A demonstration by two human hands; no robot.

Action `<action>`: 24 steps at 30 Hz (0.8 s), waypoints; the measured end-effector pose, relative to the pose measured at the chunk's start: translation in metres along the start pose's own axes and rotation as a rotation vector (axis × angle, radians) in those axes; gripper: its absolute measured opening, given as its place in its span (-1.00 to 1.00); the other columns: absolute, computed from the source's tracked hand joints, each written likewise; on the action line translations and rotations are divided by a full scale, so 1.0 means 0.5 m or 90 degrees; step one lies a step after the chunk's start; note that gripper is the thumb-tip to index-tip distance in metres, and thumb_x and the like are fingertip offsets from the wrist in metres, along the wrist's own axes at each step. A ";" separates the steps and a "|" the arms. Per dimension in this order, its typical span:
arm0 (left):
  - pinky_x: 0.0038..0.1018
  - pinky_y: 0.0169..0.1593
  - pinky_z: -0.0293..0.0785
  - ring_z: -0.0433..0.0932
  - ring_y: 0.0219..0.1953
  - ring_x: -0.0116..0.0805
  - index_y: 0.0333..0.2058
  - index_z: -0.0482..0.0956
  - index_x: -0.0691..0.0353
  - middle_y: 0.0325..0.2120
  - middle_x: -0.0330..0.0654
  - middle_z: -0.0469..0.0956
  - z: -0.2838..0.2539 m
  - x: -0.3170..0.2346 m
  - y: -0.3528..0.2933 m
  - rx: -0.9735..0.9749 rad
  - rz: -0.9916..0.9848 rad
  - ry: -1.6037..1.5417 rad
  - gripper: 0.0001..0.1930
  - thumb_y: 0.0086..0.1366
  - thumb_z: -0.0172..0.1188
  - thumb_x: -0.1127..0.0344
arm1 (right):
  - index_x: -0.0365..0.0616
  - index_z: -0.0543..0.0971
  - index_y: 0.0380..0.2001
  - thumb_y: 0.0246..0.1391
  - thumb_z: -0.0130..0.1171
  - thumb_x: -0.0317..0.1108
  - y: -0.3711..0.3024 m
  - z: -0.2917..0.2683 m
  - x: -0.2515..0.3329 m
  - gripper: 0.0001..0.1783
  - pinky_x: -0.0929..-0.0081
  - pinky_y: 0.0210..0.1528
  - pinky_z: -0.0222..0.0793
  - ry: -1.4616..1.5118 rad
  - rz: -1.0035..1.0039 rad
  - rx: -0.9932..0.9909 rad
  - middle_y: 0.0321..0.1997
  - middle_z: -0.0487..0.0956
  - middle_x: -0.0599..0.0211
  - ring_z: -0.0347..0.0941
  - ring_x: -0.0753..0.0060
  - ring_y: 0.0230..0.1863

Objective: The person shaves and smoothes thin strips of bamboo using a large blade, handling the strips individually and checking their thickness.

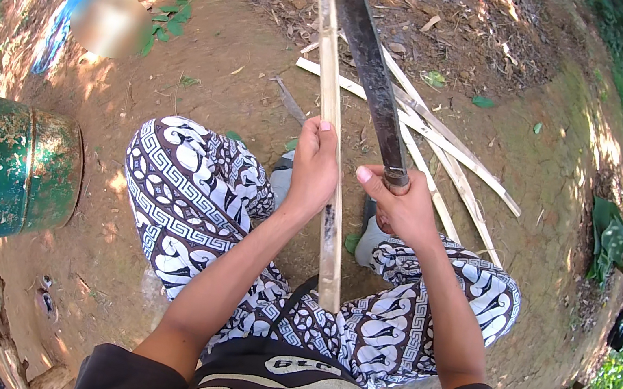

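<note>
A green drum [6, 172] sits well left of the left hand [316, 166]. Pale slats [440, 143] lie crossed on the dirt beyond the right hand [401, 208]. The left grasps a long strip [330, 90]; just beside it, the right clasps a machete [375, 69] by its handle, blade pointing away.

Bare brown earth ground [219, 55] carries several long, pale strips [462, 157] that lie crossed over one another toward the right. Dry leaf litter [479, 29] covers its far part, a green leafy sprig [171, 21] lies far left, and a rusty green drum [27, 168] stands at left.
</note>
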State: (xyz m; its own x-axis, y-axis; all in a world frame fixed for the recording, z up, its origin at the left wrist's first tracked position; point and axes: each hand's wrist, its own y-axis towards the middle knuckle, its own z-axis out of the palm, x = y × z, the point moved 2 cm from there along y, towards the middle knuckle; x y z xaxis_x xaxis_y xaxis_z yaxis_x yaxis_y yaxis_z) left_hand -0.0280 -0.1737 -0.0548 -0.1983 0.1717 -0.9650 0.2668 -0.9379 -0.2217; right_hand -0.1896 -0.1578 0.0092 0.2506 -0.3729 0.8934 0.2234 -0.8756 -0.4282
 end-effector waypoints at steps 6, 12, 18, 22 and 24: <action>-0.52 -0.22 0.49 0.44 -0.37 -0.53 0.03 0.23 0.24 -0.34 -0.26 0.38 0.006 -0.059 -0.004 0.015 0.026 -0.131 -0.72 0.59 -0.16 0.14 | -0.29 0.67 -0.21 0.07 0.47 -0.15 -0.010 -0.008 -0.006 -0.59 0.63 -0.72 -0.01 -0.060 -0.033 0.081 -0.73 0.39 0.63 0.19 0.79 -0.76; -0.41 -0.18 0.60 0.58 -0.34 -0.36 0.02 0.18 0.21 -0.20 -0.16 0.42 -0.013 -0.064 0.020 0.032 0.117 -0.212 -0.74 0.54 -0.01 0.25 | -0.22 0.64 -0.33 0.05 0.48 -0.11 -0.005 -0.035 -0.007 -0.63 0.66 -0.70 0.04 -0.050 -0.002 0.088 -0.71 0.39 0.63 0.24 0.78 -0.73; -0.22 0.04 0.61 0.57 -0.20 -0.34 0.00 0.21 0.21 -0.19 -0.17 0.46 -0.018 -0.082 0.011 0.017 0.088 -0.259 -0.78 0.51 0.03 0.34 | -0.16 0.68 -0.40 0.11 0.42 0.01 -0.006 -0.107 0.017 -0.59 0.60 -0.64 0.01 -0.074 0.008 -0.028 -0.73 0.30 0.69 0.14 0.78 -0.71; -0.22 0.04 0.62 0.58 -0.18 -0.29 -0.02 0.21 0.23 -0.18 -0.12 0.47 -0.026 -0.087 0.011 -0.001 0.094 -0.290 -0.75 0.47 0.09 0.40 | -0.15 0.63 -0.50 0.14 0.38 0.03 -0.009 -0.161 0.034 -0.57 0.55 -0.58 -0.01 -0.166 -0.006 -0.125 -0.71 0.20 0.69 0.04 0.74 -0.64; -0.23 0.04 0.62 0.59 -0.17 -0.28 -0.03 0.21 0.25 -0.17 -0.08 0.47 -0.034 -0.081 0.015 0.001 0.108 -0.298 -0.72 0.44 0.14 0.43 | -0.13 0.57 -0.60 0.14 0.37 0.04 -0.006 -0.196 0.032 -0.52 0.51 -0.57 -0.04 -0.246 -0.045 -0.178 -0.71 0.18 0.69 0.01 0.71 -0.64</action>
State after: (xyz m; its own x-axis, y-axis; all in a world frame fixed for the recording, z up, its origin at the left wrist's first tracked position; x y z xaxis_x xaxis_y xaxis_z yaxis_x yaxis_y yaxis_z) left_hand -0.0022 -0.1825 -0.0199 -0.5544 -0.1374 -0.8209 0.3307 -0.9414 -0.0658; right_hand -0.2787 -0.1914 0.0382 0.5869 -0.2154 0.7805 0.0030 -0.9634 -0.2681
